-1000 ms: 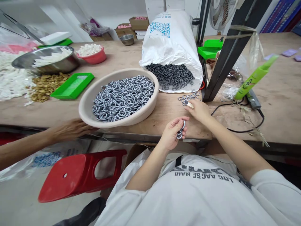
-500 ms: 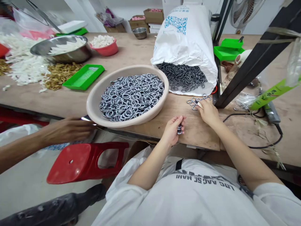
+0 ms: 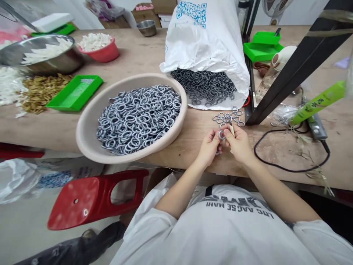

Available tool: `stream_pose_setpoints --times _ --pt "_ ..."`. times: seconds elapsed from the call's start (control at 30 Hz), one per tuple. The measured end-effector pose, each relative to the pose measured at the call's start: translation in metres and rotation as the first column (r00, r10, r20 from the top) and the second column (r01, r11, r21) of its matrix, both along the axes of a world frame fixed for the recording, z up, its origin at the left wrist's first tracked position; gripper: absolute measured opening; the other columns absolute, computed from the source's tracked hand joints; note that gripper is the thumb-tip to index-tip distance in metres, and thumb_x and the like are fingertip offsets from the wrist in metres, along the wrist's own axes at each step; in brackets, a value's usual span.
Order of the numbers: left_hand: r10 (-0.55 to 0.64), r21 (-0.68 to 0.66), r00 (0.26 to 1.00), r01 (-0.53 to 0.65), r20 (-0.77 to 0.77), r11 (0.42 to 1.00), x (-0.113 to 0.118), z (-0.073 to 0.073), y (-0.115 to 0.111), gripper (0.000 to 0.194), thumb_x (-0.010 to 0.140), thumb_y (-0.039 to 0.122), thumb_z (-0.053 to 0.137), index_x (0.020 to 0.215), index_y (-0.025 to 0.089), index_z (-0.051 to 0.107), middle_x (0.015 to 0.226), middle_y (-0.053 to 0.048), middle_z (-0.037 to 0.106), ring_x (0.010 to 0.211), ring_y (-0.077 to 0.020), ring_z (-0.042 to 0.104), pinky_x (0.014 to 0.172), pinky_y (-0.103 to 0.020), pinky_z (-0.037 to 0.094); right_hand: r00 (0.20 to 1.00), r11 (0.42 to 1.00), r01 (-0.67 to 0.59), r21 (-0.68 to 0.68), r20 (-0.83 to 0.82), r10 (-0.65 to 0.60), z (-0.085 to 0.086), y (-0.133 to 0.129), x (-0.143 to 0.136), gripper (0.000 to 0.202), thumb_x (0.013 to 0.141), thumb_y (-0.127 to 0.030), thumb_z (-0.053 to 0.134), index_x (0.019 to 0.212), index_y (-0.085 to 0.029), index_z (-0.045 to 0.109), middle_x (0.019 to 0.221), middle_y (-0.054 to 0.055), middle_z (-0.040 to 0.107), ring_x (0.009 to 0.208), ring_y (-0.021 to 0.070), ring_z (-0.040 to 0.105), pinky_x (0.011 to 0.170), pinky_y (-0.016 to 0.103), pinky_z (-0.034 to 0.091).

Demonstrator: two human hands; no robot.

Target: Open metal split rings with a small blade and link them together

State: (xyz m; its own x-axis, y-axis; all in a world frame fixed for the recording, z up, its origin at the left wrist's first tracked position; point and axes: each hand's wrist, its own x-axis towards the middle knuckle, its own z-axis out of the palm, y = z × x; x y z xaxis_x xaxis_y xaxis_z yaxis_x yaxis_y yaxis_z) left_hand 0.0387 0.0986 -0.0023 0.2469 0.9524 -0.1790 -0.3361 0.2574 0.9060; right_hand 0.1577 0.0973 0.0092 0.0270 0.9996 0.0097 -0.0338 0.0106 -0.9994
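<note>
My left hand (image 3: 209, 148) is closed, its fingertips pinching a grey ring (image 3: 221, 135), with part of another ring showing below its fingers. My right hand (image 3: 239, 144) meets it at that ring and is closed round a slim pale-handled tool (image 3: 232, 129) with a dark tip; its exact kind cannot be made out. Just beyond both hands, several loose grey rings (image 3: 236, 118) lie on the wooden table (image 3: 190, 147). To the left stands a wide beige basin (image 3: 82, 129) heaped with grey rings (image 3: 140, 119).
An open white sack (image 3: 204, 48) spills darker rings (image 3: 204, 86) behind the basin. A black metal post (image 3: 292, 62) rises at the right, near a looping cable (image 3: 286, 170). Green trays (image 3: 66, 105), a red bowl (image 3: 106, 55) and a steel bowl (image 3: 60, 59) stand left. A red stool (image 3: 74, 202) is below.
My right hand has come back from the loose rings to my left hand, which moved slightly forward. A ring is now between them. Another person's arm at the left has left the view.
</note>
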Motion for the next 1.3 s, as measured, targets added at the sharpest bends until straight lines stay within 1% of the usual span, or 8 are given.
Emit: stream_pose_setpoints --times 0.13,0.23,0.4,0.63,0.7,0.83,0.97,1.3 --pt "0.016 0.011 1.0 -0.016 0.026 1.0 0.005 0.0 -0.007 0.04 0.085 0.059 0.063 0.09 0.02 0.053 0.062 0.006 0.048 0.047 -0.006 0.043 0.042 -0.017 0.037 0.941 0.956 0.151 0.252 0.261 -0.217 -0.002 -0.01 -0.009 0.02 0.095 -0.041 0.056 0.097 -0.022 0.063 0.09 0.004 0.06 0.082 0.019 0.058 0.074 0.033 0.049" --pt "0.038 0.012 0.998 -0.039 0.039 0.999 0.004 0.005 -0.011 0.039 0.086 0.058 0.062 0.084 0.019 0.054 0.062 0.006 0.046 0.047 -0.0055 0.043 0.043 -0.017 0.038 0.901 0.922 0.096 0.376 0.361 -0.241 0.003 -0.01 0.0 0.016 0.095 -0.035 0.057 0.099 -0.023 0.067 0.094 0.005 0.059 0.091 0.0211 0.058 0.083 0.037 0.049" --pt "0.061 -0.071 0.997 -0.059 0.036 0.996 0.001 0.014 -0.015 0.041 0.083 0.059 0.064 0.084 0.019 0.055 0.062 0.006 0.047 0.044 -0.0059 0.044 0.039 -0.017 0.04 0.929 0.911 -0.116 0.395 0.368 -0.042 0.016 -0.009 0.016 0.019 0.092 -0.034 0.063 0.107 -0.025 0.069 0.098 0.005 0.065 0.093 0.0207 0.062 0.085 0.038 0.05" --pt "-0.072 -0.12 0.986 0.091 0.152 0.989 0.004 0.027 -0.02 0.044 0.083 0.058 0.063 0.073 0.019 0.046 0.06 0.006 0.045 0.042 -0.0053 0.041 0.037 -0.017 0.04 0.97 0.98 -0.057 0.19 0.242 0.01 0.017 -0.003 0.021 0.029 0.096 -0.049 0.054 0.089 -0.023 0.064 0.08 0.002 0.065 0.071 0.0179 0.062 0.067 0.032 0.048" --pt "-0.053 -0.125 0.984 0.075 0.171 0.989 0.003 0.03 -0.02 0.042 0.083 0.055 0.064 0.073 0.019 0.045 0.059 0.007 0.044 0.042 -0.0053 0.041 0.037 -0.018 0.04 0.931 0.963 -0.084 0.256 0.364 -0.015 0.023 -0.008 0.026 0.029 0.097 -0.047 0.053 0.088 -0.021 0.064 0.082 0.003 0.065 0.078 0.0181 0.062 0.071 0.031 0.046" --pt "0.051 -0.164 0.987 -0.026 0.151 0.986 0.004 0.031 -0.022 0.04 0.082 0.053 0.066 0.073 0.018 0.047 0.056 0.007 0.046 0.04 -0.0053 0.043 0.037 -0.017 0.037 0.74 0.895 -0.287 0.343 0.673 -0.021 0.036 -0.026 0.033 0.024 0.099 -0.038 0.052 0.089 -0.02 0.064 0.08 0.002 0.063 0.075 0.0158 0.059 0.066 0.029 0.039" --pt "0.099 -0.189 0.987 -0.075 0.124 0.979 0.009 0.03 -0.027 0.037 0.082 0.051 0.066 0.074 0.018 0.051 0.051 0.007 0.047 0.04 -0.0056 0.044 0.038 -0.016 0.036 0.619 0.869 -0.329 0.369 0.779 -0.096 0.039 -0.035 0.033 0.025 0.099 -0.039 0.052 0.089 -0.02 0.065 0.08 0.003 0.063 0.07 0.015 0.057 0.063 0.029 0.035" --pt "0.075 -0.205 0.988 -0.046 0.132 0.978 0.008 0.032 -0.032 0.037 0.082 0.052 0.066 0.078 0.019 0.05 0.052 0.008 0.046 0.04 -0.0067 0.042 0.037 -0.018 0.04 0.619 0.856 -0.366 0.364 0.782 -0.068 0.038 -0.034 0.032 0.032 0.098 -0.041 0.053 0.075 -0.019 0.061 0.07 0.0 0.06 0.063 0.013 0.052 0.061 0.028 0.031"
